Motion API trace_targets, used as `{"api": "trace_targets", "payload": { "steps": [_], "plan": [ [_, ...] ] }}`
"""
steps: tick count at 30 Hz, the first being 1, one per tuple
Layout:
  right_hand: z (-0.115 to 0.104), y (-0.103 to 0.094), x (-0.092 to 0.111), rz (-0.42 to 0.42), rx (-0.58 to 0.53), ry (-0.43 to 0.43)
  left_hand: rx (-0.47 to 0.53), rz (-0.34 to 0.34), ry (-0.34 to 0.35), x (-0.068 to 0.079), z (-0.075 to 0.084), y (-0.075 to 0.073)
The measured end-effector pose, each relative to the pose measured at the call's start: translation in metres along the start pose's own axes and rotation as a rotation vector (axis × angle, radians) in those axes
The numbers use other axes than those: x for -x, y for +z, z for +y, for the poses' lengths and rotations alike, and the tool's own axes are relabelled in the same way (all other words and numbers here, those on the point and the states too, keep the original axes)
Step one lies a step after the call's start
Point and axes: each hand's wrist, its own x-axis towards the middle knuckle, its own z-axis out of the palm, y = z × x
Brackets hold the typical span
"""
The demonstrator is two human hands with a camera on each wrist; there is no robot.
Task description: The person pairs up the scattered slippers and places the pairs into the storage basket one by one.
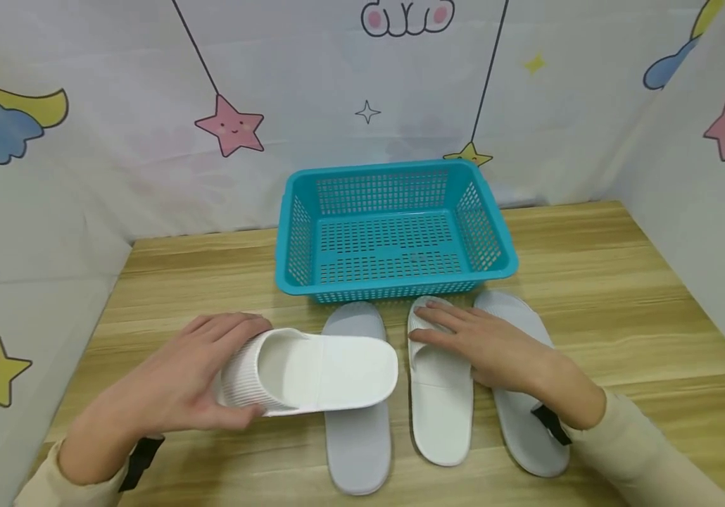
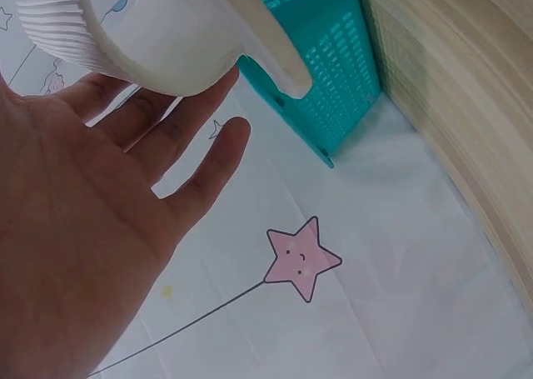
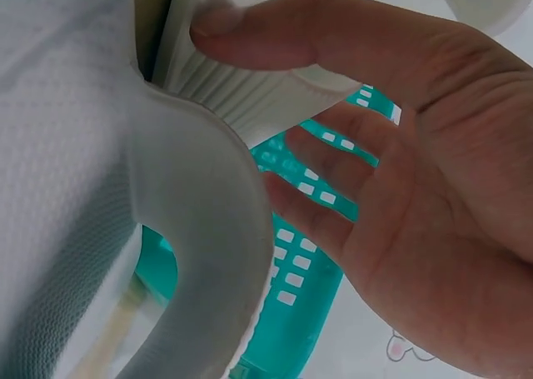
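Observation:
My left hand (image 1: 217,380) grips a white slipper (image 1: 350,373) at its ribbed strap, thumb on the near side and fingers on the far side. That slipper lies crosswise above a grey slipper (image 1: 359,451) on the table. In the left wrist view, part of the held slipper shows over the fingers. My right hand (image 1: 489,345) holds the toe end of a second white slipper (image 1: 441,415), which lies lengthwise on the table. The right wrist view shows the thumb against its ribbed strap. Beside this hand lies another grey slipper (image 1: 530,443), partly covered by the forearm.
A teal mesh basket (image 1: 394,282) with nothing in it stands behind the slippers, near the back wall. The wood-grain table (image 1: 641,310) is bordered by white cloth walls (image 1: 312,84) printed with stars and clouds.

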Motion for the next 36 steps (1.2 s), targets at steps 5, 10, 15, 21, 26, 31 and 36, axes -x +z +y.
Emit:
{"api": "trace_targets", "payload": {
  "steps": [5,10,15,21,26,31,36],
  "plan": [
    [0.002,-0.002,0.001,-0.01,-0.02,-0.006,-0.008,0.0,0.005,0.0,0.0,0.0],
    [0.001,-0.007,0.001,-0.013,-0.037,-0.018,-0.012,-0.004,0.002,0.0,0.0,0.001],
    [-0.001,-0.012,0.001,-0.016,-0.038,-0.023,-0.005,-0.003,0.011,0.0,0.0,0.002],
    [-0.005,-0.019,0.003,-0.01,-0.081,-0.006,0.007,-0.011,-0.011,0.001,-0.002,0.002],
    [-0.007,-0.02,0.004,0.018,-0.126,0.021,-0.004,-0.007,-0.018,0.0,-0.002,0.003],
    [-0.007,-0.022,0.007,0.075,-0.121,0.038,-0.011,0.004,0.0,-0.002,-0.003,0.003],
    [-0.007,-0.025,0.01,0.119,-0.121,0.045,-0.013,0.01,0.004,-0.004,-0.003,0.003]
  ]
}}
